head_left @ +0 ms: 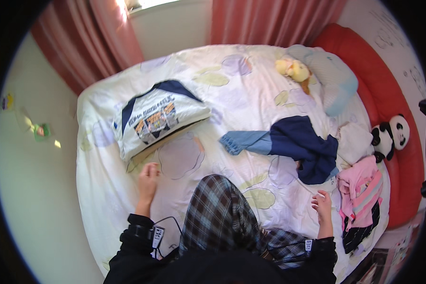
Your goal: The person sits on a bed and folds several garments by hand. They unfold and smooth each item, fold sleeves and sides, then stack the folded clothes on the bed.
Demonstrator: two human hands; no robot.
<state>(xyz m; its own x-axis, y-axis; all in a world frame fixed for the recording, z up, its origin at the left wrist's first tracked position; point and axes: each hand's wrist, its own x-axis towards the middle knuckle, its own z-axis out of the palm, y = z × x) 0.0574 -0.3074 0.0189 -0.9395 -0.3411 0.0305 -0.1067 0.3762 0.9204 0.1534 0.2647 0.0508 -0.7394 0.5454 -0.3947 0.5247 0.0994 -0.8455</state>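
A white printed sweatshirt (158, 113) with navy shoulders lies spread on the left side of the bed. A thin brown edge (163, 140), like a board's, shows beneath its near side. Just short of this edge hovers my left hand (148, 177), fingers loosely bent and nothing visible in them. My right hand (322, 203) is empty too, its fingers apart, above the sheet. Beyond it lies a crumpled navy garment (298, 144) with light blue denim (246, 142) stretching out to its left. Right of that hand sits a pile of pink clothes (359, 187).
Under everything is a flower-patterned bedsheet (236, 106). A white cloth (352, 142) and a panda plush (392, 136) rest by the red headboard (400, 175). A pale blue pillow (333, 78) and a yellow plush toy (292, 70) lie at the far right. Black striped fabric (362, 232) hangs below the pink clothes.
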